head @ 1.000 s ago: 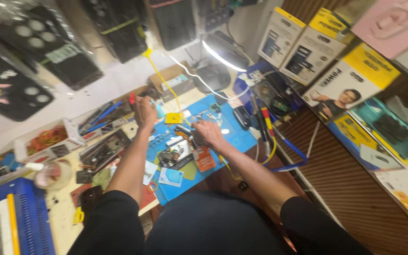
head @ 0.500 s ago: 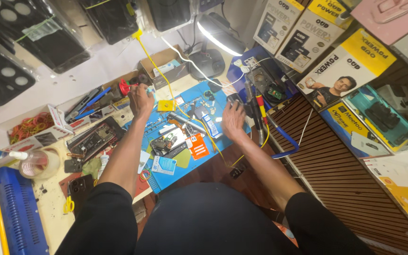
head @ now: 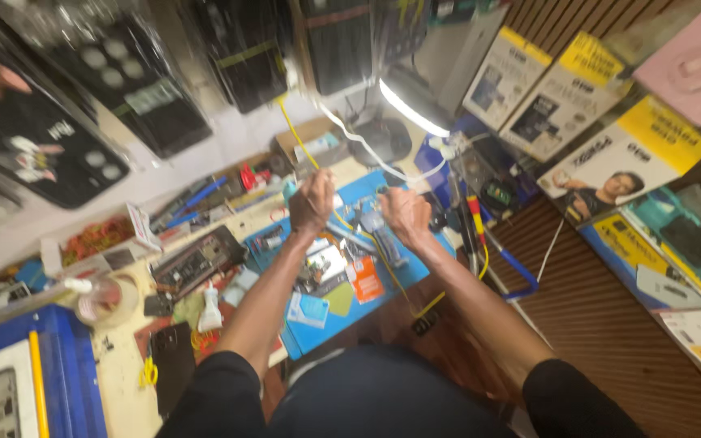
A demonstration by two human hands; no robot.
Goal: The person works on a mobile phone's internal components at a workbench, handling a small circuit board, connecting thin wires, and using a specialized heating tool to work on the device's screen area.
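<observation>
Head view: the person works over a crowded bench (head: 123, 381) with both arms stretched forward above a blue work mat (head: 342, 312). The left hand (head: 311, 203) is curled into a fist around a yellow cable (head: 298, 138), which runs up from the fist toward the dark items hanging on the wall. The right hand (head: 406, 215) is also curled; the yellow cable seems to pass through or just under it and then trails down across the mat to the near edge of the bench, but blur makes it hard to tell whether the fingers actually pinch it.

Beneath the hands, an opened phone (head: 324, 268) and an orange card (head: 364, 280) lie loose on the mat, with a small white bottle (head: 209, 308) near the left forearm.

The likely risk is the slack cable: a sharp pull between the hands could drag it across the mat and sweep the phone or small parts off. The lit desk lamp (head: 415, 105) stands close behind the right hand, so a raised hand could knock it.
</observation>
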